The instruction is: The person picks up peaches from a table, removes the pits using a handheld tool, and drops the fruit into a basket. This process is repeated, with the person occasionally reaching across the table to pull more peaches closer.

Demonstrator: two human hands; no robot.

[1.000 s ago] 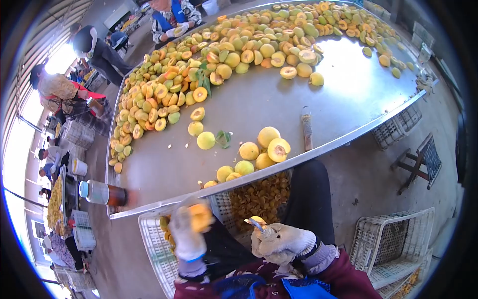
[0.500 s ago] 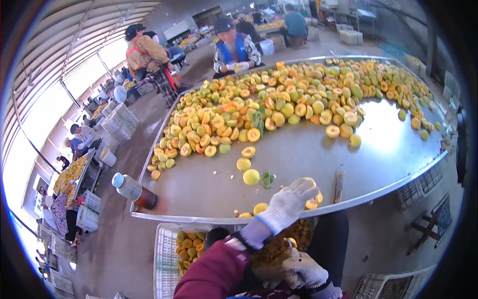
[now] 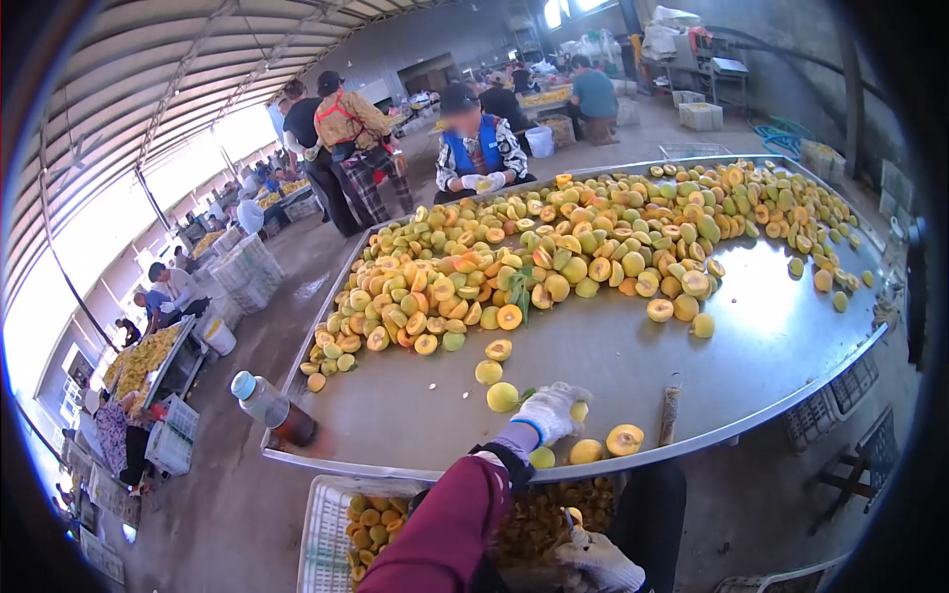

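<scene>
My left hand (image 3: 554,413), in a white glove, reaches over the front part of the metal table (image 3: 395,420), its fingers curled on a yellow fruit (image 3: 579,410). Beside it lie a whole yellow-green fruit (image 3: 502,397) and a cut half (image 3: 625,440). Low in the view, my gloved right hand (image 3: 601,561) is closed round a small tool (image 3: 573,531); a yellow piece shows near the tool's tip. A large heap of halved and whole fruit (image 3: 593,237) covers the table's far side.
A bottle of dark liquid (image 3: 287,420) leans at the table's left corner. Below the front edge stands a white crate (image 3: 321,524) with fruit halves. A short stick (image 3: 669,415) lies on the table. Across it sits a person in a blue vest (image 3: 476,148); other people work behind.
My left hand has moved left across the tabletop, toward the whole fruit. The view has tilted up slightly, and another standing person shows at the back left.
</scene>
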